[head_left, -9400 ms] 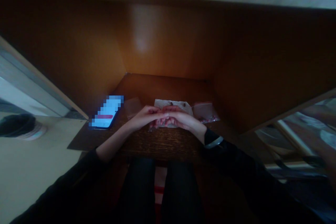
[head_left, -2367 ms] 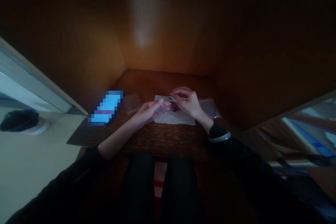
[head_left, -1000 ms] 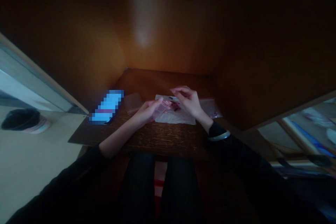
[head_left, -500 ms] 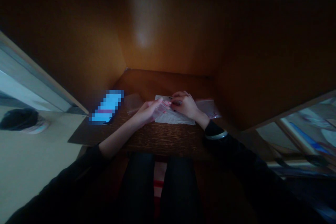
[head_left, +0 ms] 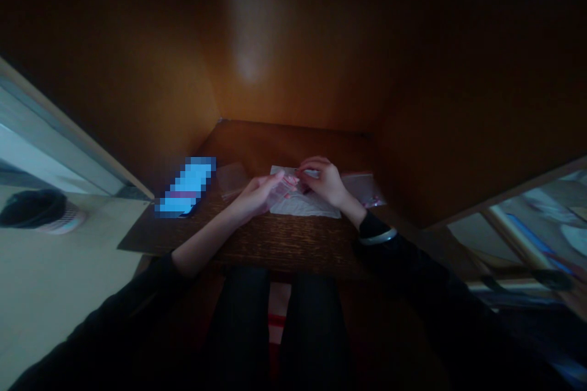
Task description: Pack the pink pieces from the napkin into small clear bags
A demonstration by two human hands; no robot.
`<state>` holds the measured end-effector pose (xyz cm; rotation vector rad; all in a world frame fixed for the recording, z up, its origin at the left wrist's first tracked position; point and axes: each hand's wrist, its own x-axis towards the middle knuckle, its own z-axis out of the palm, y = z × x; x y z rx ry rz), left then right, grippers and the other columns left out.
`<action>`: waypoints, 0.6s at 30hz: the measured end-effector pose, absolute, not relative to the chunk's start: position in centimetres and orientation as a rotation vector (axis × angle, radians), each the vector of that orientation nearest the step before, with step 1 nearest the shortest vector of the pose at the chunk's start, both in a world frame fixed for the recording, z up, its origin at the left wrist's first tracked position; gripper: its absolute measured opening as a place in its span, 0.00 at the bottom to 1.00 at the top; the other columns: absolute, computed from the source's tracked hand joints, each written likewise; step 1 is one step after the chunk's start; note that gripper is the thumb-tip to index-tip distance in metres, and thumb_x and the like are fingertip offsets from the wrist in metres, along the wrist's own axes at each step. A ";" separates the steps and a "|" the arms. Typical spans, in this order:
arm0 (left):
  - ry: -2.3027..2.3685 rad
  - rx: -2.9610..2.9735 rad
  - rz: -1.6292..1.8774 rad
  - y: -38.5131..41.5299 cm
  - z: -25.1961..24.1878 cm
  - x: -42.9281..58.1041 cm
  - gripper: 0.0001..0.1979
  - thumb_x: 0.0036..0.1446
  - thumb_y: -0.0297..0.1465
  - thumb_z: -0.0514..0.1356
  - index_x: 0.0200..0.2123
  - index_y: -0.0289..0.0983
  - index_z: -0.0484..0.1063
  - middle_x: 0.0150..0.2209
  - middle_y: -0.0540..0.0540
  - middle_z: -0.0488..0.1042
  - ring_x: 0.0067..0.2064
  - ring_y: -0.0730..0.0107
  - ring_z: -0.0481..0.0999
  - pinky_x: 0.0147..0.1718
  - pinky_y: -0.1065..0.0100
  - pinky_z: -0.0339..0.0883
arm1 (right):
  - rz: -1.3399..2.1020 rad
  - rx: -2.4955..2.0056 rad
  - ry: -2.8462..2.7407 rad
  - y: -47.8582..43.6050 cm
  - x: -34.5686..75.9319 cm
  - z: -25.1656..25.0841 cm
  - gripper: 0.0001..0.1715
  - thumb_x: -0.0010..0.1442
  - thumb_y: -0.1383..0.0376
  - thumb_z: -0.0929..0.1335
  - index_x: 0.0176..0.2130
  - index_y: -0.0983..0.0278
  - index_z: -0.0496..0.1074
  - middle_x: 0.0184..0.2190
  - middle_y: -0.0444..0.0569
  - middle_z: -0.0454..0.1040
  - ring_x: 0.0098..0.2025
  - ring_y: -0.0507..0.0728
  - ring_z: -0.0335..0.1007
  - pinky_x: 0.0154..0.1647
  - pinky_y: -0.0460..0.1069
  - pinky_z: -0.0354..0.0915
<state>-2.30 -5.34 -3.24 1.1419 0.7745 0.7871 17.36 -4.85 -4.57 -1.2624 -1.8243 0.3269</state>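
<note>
Above a white sheet [head_left: 305, 206] on the dark wooden shelf, my left hand [head_left: 259, 192] grips a small clear zip bag [head_left: 280, 189] with a red strip along its mouth. Just right of the bag's mouth is my right hand [head_left: 323, 178], thumb and fingertips pinched together. Whatever sits in that pinch is too small and dim to make out. Behind my right wrist lies another clear bag [head_left: 360, 186] with a red edge and small shiny bits at its near corner. A faint clear bag [head_left: 230, 178] rests left of the sheet, partly behind my left hand.
A phone [head_left: 187, 188] with a lit, blurred-out screen lies at the shelf's left. Wooden panels [head_left: 293, 61] enclose the shelf at the back and both sides. On the floor at left stands a waste basket [head_left: 68, 218] with a black liner.
My right hand has lifted slightly away from the bag's mouth, its fingers drawn closer together. My left hand and the bag stay nearly in place.
</note>
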 end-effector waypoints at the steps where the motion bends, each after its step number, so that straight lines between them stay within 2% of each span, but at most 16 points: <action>1: 0.768 1.139 0.799 -5.3 -3.4 -2.3 0.17 0.62 0.38 0.54 0.32 0.35 0.80 0.34 0.46 0.80 0.34 0.68 0.76 0.35 0.70 0.65 | 0.379 -1.247 -1.763 -4.9 17.2 -4.4 0.05 0.56 0.66 0.69 0.30 0.61 0.78 0.35 0.49 0.77 0.43 0.58 0.72 0.49 0.57 0.65; 6: 0.729 1.135 0.816 -4.9 -4.2 -2.2 0.16 0.61 0.38 0.56 0.32 0.34 0.80 0.33 0.46 0.80 0.33 0.70 0.76 0.37 0.70 0.65 | 0.757 -1.187 -1.519 -5.4 16.6 -3.8 0.10 0.55 0.58 0.71 0.34 0.62 0.77 0.38 0.50 0.78 0.34 0.55 0.74 0.33 0.52 0.71; 9: 0.759 1.134 0.818 -4.9 -4.1 -2.2 0.16 0.59 0.40 0.58 0.32 0.35 0.79 0.34 0.44 0.80 0.32 0.70 0.76 0.38 0.69 0.66 | 0.867 -1.108 -1.449 -6.0 16.2 -3.2 0.11 0.53 0.57 0.72 0.34 0.61 0.78 0.38 0.49 0.78 0.35 0.55 0.74 0.30 0.50 0.70; 12: 0.755 1.126 0.819 -5.0 -3.8 -2.1 0.16 0.58 0.41 0.58 0.32 0.34 0.79 0.33 0.42 0.80 0.33 0.68 0.76 0.39 0.67 0.67 | 0.951 -1.017 -1.491 -6.7 15.9 -2.4 0.10 0.52 0.57 0.73 0.33 0.59 0.78 0.41 0.48 0.78 0.37 0.55 0.74 0.32 0.50 0.70; 15: 0.728 1.122 0.816 -5.1 -3.7 -2.0 0.16 0.58 0.40 0.58 0.32 0.35 0.79 0.31 0.43 0.80 0.33 0.68 0.76 0.38 0.67 0.67 | 1.010 -0.942 -1.601 -6.9 15.8 -2.1 0.07 0.54 0.59 0.72 0.34 0.58 0.79 0.44 0.47 0.78 0.42 0.55 0.75 0.40 0.51 0.70; 18: 0.753 1.116 0.816 -5.0 -3.8 -2.0 0.15 0.59 0.38 0.57 0.30 0.35 0.79 0.31 0.44 0.79 0.32 0.69 0.76 0.38 0.68 0.66 | 0.876 -1.051 -1.615 -6.3 16.2 -2.5 0.08 0.58 0.60 0.70 0.36 0.59 0.79 0.41 0.47 0.79 0.42 0.56 0.75 0.42 0.53 0.70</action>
